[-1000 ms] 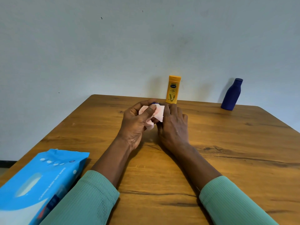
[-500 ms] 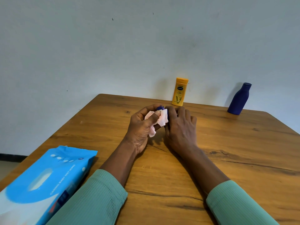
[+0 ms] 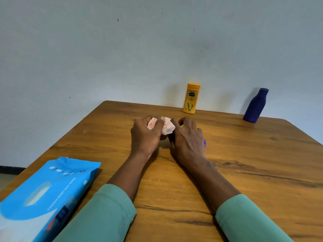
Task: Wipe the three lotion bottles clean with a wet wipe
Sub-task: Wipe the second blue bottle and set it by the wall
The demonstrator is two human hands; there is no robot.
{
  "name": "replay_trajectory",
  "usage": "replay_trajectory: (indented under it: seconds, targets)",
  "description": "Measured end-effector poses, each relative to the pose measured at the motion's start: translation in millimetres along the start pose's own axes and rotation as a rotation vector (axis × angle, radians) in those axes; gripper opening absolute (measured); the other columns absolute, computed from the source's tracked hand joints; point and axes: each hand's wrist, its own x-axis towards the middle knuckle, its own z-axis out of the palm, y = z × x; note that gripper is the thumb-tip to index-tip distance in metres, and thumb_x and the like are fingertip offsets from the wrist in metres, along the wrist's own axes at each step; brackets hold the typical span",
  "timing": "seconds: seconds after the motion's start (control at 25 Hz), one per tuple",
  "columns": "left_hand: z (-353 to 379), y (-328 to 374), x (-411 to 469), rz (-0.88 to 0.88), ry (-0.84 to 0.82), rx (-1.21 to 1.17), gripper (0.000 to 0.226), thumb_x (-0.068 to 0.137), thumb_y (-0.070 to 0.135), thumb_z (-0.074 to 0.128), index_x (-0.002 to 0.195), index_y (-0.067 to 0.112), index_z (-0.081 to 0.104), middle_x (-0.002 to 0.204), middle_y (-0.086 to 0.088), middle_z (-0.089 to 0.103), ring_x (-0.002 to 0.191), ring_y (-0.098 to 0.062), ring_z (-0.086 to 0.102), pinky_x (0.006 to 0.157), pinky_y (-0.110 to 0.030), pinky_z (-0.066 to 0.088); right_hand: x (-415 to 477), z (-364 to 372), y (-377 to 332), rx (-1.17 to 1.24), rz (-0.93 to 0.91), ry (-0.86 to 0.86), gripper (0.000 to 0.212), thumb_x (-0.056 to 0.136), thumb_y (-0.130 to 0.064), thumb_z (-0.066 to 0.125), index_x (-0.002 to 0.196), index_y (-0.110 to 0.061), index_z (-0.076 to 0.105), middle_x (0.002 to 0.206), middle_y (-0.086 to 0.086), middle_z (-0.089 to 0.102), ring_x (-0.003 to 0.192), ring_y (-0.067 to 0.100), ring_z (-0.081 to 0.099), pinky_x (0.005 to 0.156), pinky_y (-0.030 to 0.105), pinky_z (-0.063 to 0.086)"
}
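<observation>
**Pink wipe and a hidden blue bottle between two hands**

Pink and crumpled, the wipe (image 3: 161, 126) sits at the middle of the bench (image 3: 244, 163), bunched between both hands. The left hand (image 3: 146, 137) is curled around it, thumb and fingers pinching the wad from the left. The right hand (image 3: 187, 142) lies palm down beside it, fingers bent and closed over a third bottle (image 3: 204, 143) that is almost wholly hidden; only a sliver of bright blue shows at the outer edge of the hand, and another small glimpse just under the wipe. The wipe touches the right hand's index finger and presses against the covered bottle. How that bottle lies, upright or on its side, cannot be told.

Both forearms reach in from the bottom edge, with green ribbed sleeves (image 3: 104, 215) pushed back to mid-forearm.

Farther back, at the bench's far edge against the wall (image 3: 122, 49), a yellow bottle (image 3: 191, 98) stands upright, just behind and slightly right of the hands. Well to its right, near the far right corner, a navy bottle (image 3: 255, 105) stands with a narrow neck and cap; it appears to lean slightly, which may be the wide lens.

At the near left corner lies a blue pack of wet wipes (image 3: 45, 194), flat, with a pale oval flap on top. It is well apart from the hands, beside the left sleeve.

The bench is warm brown wood with dark grain lines and knots.
</observation>
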Motion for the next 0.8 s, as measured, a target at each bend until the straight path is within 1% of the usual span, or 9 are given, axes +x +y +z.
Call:
replay_trajectory:
  seconds: [0.08, 0.16, 0.2, 0.28, 0.4, 0.48, 0.56, 0.68, 0.8]
  targets:
    - [3, 4, -1, -0.014, 0.090, 0.090, 0.020, 0.098, 0.036, 0.070, 0.101, 0.017, 0.077, 0.094, -0.002, 0.076, 0.083, -0.018, 0.075, 0.058, -0.031, 0.061, -1, 0, -1, -0.027, -0.043, -0.040, 0.057, 0.101, -0.035, 0.061, 0.149, -0.027, 0.031, 0.132, 0.009, 0.055, 0.118, 0.026, 0.056, 0.098, 0.043, 0.047]
    - [3, 3, -1, -0.034, 0.084, 0.108, 0.022, 0.099, 0.036, 0.067, 0.104, 0.016, 0.077, 0.096, -0.003, 0.076, 0.082, -0.017, 0.074, 0.055, -0.025, 0.056, -2, 0, -2, -0.060, -0.057, -0.012, 0.056, 0.100, -0.035, 0.062, 0.147, -0.026, 0.032, 0.130, 0.008, 0.058, 0.116, 0.026, 0.058, 0.099, 0.046, 0.046]
    - [2, 2, -1, -0.015, 0.043, 0.117, 0.022, 0.100, 0.035, 0.066, 0.105, 0.016, 0.076, 0.096, -0.003, 0.076, 0.083, -0.017, 0.074, 0.058, -0.026, 0.058, -2, 0, -1, -0.069, -0.046, 0.002, 0.056, 0.100, -0.034, 0.063, 0.146, -0.026, 0.032, 0.130, 0.008, 0.058, 0.115, 0.026, 0.058, 0.099, 0.046, 0.045]
    - [0, 1, -3, 0.048, -0.055, 0.134, 0.022, 0.102, 0.033, 0.064, 0.110, 0.017, 0.076, 0.101, -0.004, 0.076, 0.090, -0.017, 0.074, 0.069, -0.033, 0.065, -2, -1, 2, -0.068, -0.012, -0.002, 0.056, 0.099, -0.033, 0.064, 0.144, -0.026, 0.032, 0.131, 0.007, 0.057, 0.116, 0.025, 0.057, 0.099, 0.046, 0.045]
    - [0, 0, -4, 0.100, -0.144, 0.127, 0.025, 0.103, 0.024, 0.064, 0.125, 0.020, 0.074, 0.121, -0.003, 0.073, 0.107, -0.018, 0.071, 0.083, -0.038, 0.066, -2, -3, 5, -0.068, 0.042, -0.028, 0.062, 0.096, -0.034, 0.068, 0.146, -0.025, 0.033, 0.133, 0.008, 0.055, 0.119, 0.026, 0.055, 0.100, 0.047, 0.044]
    - [4, 0, -4, 0.117, -0.118, 0.132, 0.025, 0.102, 0.023, 0.065, 0.125, 0.020, 0.074, 0.125, -0.004, 0.072, 0.110, -0.020, 0.071, 0.081, -0.038, 0.066, -1, -4, 4, -0.080, 0.054, -0.025, 0.063, 0.095, -0.033, 0.068, 0.147, -0.024, 0.033, 0.133, 0.009, 0.054, 0.119, 0.027, 0.053, 0.100, 0.046, 0.043]
    - [8, 1, -5, 0.111, -0.040, 0.120, 0.022, 0.101, 0.027, 0.067, 0.119, 0.019, 0.075, 0.117, -0.005, 0.074, 0.105, -0.021, 0.073, 0.075, -0.039, 0.067, -3, -3, 0, -0.100, 0.054, -0.008, 0.061, 0.095, -0.029, 0.067, 0.146, -0.023, 0.035, 0.130, 0.010, 0.053, 0.117, 0.027, 0.051, 0.098, 0.045, 0.041]
    - [12, 5, -4, 0.008, 0.057, 0.049, 0.018, 0.100, 0.033, 0.067, 0.103, 0.016, 0.074, 0.101, -0.005, 0.075, 0.091, -0.019, 0.074, 0.067, -0.036, 0.066, -4, 0, -5, -0.152, 0.009, 0.069, 0.057, 0.088, -0.021, 0.072, 0.139, -0.019, 0.047, 0.120, 0.011, 0.054, 0.110, 0.029, 0.053, 0.095, 0.046, 0.040]
    - [8, 12, -4, -0.249, 0.039, -0.194, 0.012, 0.096, 0.024, 0.073, 0.092, 0.013, 0.072, 0.092, -0.007, 0.073, 0.081, -0.020, 0.071, 0.058, -0.034, 0.061, -4, 5, -8, -0.223, -0.026, 0.155, 0.058, 0.070, -0.016, 0.083, 0.123, -0.017, 0.060, 0.111, 0.013, 0.058, 0.104, 0.032, 0.056, 0.092, 0.049, 0.044]
